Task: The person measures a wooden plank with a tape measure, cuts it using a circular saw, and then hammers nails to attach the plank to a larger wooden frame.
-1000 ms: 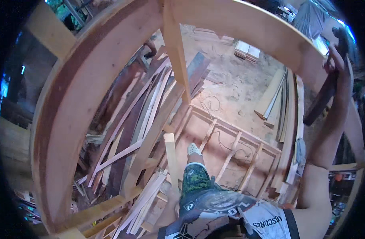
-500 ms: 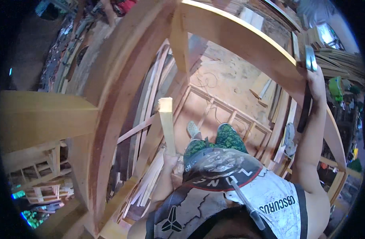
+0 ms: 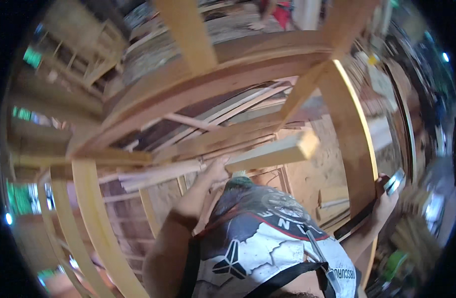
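My left hand [image 3: 218, 171] is closed round a short square-cut length of wood [image 3: 270, 155], whose pale sawn end points right, in front of my body. My right hand [image 3: 385, 198] grips a hammer [image 3: 396, 182], its metal head above the fist and its dark handle lying back along my forearm. That hand is next to the outer face of a wide wooden rail [image 3: 351, 134]. The rail belongs to a large wooden frame, with a curved beam [image 3: 213, 74] and a corner post [image 3: 305, 87], which surrounds me.
Beyond the beam, another person's hand [image 3: 257, 24] rests near weathered planks. Slats [image 3: 106, 223] stand at left. Long strips of wood [image 3: 228, 119] lie inside the frame, and stacked boards [image 3: 412, 243] lie at right, near a bright green object [image 3: 396, 263].
The view has swung round to the left. The length of wood has tipped from nearly upright to pointing right, still in my left hand. My right hand keeps the hammer beside the rail.
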Motion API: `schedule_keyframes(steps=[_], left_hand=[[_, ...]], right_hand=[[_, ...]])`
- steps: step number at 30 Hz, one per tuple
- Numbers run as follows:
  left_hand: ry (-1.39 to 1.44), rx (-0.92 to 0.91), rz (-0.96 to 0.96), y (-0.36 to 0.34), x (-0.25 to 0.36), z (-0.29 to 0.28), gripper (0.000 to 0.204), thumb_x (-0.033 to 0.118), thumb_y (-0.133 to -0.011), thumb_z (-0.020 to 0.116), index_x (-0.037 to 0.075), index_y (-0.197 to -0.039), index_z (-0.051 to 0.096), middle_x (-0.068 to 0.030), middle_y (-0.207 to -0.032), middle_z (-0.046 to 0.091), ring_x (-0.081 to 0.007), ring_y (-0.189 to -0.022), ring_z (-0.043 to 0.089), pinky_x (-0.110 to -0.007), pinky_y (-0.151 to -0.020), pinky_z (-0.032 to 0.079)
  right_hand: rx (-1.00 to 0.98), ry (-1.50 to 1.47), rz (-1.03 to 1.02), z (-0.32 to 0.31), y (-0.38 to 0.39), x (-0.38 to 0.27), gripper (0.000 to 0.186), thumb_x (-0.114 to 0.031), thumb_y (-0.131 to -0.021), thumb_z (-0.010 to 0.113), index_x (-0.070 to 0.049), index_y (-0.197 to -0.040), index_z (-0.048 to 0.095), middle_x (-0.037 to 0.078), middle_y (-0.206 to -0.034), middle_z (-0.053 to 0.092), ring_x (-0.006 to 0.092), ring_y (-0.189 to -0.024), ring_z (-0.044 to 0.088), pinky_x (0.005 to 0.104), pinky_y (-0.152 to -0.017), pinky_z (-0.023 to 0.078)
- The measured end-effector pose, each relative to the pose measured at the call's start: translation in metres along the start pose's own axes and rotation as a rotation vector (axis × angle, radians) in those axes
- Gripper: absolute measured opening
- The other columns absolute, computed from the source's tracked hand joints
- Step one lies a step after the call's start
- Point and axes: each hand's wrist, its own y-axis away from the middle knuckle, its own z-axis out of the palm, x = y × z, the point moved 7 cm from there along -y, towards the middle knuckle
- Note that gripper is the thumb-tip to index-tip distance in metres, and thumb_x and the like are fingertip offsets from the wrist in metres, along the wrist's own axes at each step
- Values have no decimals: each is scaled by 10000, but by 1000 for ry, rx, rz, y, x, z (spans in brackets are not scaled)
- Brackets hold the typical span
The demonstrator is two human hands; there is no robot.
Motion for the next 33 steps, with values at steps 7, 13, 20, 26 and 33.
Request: schedule_keyframes(steps=[7,13,20,26,33], left_hand=[[-323,-165,37,11,137,-10,348,110,-661,689,72,-1006,672,-136,-1031,667,-360,-1012,634,-481,-884,473],[-389,-158,-111,27,161,-53,357,87,-646,713,87,-999,667,-115,-1033,666,-330,-1032,632,-463,-858,466],[-472,151,-68,25,137,-58,344,63,-670,720,89,-1008,662,-98,-1092,665,-287,-1112,615,-458,-912,441],[-303,480,26,15,111,-36,333,28,-687,675,61,-1019,663,-117,-1156,647,-313,-1152,587,-450,-956,428],[-109,664,76,38,106,-53,402,-65,-639,615,43,-1025,639,-120,-1142,625,-321,-1158,566,-440,-997,411]], right_hand=[[-253,-781,-222,40,7,-40,508,-351,-945,642,-39,-1302,462,154,-1114,569,254,-1075,554,360,-990,456],[-896,-1232,-503,56,-11,-24,599,-536,-907,643,-59,-1251,534,219,-1224,580,263,-974,620,451,-902,501],[-857,-668,-286,67,-15,2,512,-426,-839,761,-42,-1138,600,138,-1017,618,229,-814,597,404,-822,498],[-752,-625,-198,71,-26,-16,495,-368,-798,808,-30,-1110,627,91,-961,607,132,-742,553,275,-682,440],[-678,-640,-194,66,-24,2,782,-524,-745,820,3,-1281,602,67,-1165,621,200,-1046,584,363,-913,452]])
